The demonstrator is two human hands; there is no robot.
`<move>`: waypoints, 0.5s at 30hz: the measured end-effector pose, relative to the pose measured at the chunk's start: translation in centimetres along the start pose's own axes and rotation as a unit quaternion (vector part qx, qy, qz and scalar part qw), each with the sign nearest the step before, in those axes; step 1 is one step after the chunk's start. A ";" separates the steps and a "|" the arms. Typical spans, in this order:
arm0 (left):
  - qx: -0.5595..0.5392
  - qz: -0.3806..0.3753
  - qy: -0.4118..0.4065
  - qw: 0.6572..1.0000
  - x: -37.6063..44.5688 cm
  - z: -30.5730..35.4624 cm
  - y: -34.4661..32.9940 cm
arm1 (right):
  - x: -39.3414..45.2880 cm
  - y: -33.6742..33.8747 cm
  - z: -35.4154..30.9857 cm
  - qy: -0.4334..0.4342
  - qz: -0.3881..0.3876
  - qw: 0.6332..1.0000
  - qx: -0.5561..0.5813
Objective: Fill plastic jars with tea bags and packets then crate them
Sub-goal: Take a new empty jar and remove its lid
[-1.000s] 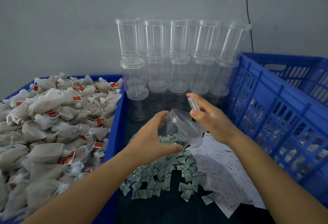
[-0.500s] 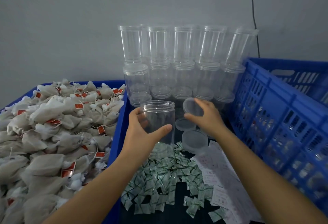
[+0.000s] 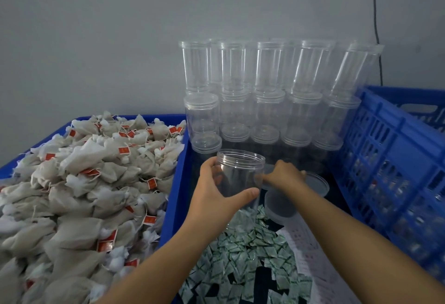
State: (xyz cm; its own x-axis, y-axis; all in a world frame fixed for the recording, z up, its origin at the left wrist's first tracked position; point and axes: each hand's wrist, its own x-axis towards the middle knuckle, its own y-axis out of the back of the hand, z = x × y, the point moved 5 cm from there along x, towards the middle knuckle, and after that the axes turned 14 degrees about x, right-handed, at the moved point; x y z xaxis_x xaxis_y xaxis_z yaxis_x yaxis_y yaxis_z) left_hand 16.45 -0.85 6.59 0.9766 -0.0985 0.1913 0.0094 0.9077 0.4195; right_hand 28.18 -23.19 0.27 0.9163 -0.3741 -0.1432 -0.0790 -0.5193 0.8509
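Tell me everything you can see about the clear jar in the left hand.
The clear jar is a see-through plastic cylinder with a ridged, threaded neck, open-mouthed with no lid on and nothing inside. It stands upright above the green-and-white packets, in front of the stacked jars. The left hand wraps its side, thumb across the front.

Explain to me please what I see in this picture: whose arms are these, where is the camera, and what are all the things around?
There is no machine; a person works with bare hands. The camera sits on the person's head and looks down. The left hand holds an open clear jar, upright and empty. The right hand reaches behind it to a lid lying flat. On the left, a blue bin holds tea bags with red tags. In front lie small green packets and paper slips. Empty jars are stacked by the wall. A blue crate stands on the right.
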 end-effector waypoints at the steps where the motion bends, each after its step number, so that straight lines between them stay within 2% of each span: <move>1: 0.000 -0.004 0.001 1.000 0.0 0.0 -0.1 | 0.1 -0.1 0.0 -0.002 -0.001 1.000 0.002; 5: 0.003 -0.019 0.002 1.000 -0.1 0.0 -0.3 | 0.3 0.1 0.5 0.012 0.022 0.997 0.070; 11: 0.005 -0.021 -0.005 1.000 0.0 0.3 -0.4 | 0.0 2.1 1.0 0.070 0.121 0.973 0.183; 15: 0.011 -0.024 -0.007 1.000 -0.1 0.4 -0.4 | 1.3 2.0 1.6 0.024 0.092 0.976 0.194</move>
State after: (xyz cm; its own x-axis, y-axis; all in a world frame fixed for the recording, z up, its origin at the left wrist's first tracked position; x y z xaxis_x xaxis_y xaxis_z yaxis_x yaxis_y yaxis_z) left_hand 16.27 -1.38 6.78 0.9722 -0.1474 0.1818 0.0514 0.8922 0.4487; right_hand 28.53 -25.96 0.97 0.8891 -0.4570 0.0249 -0.3778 -0.7021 0.6036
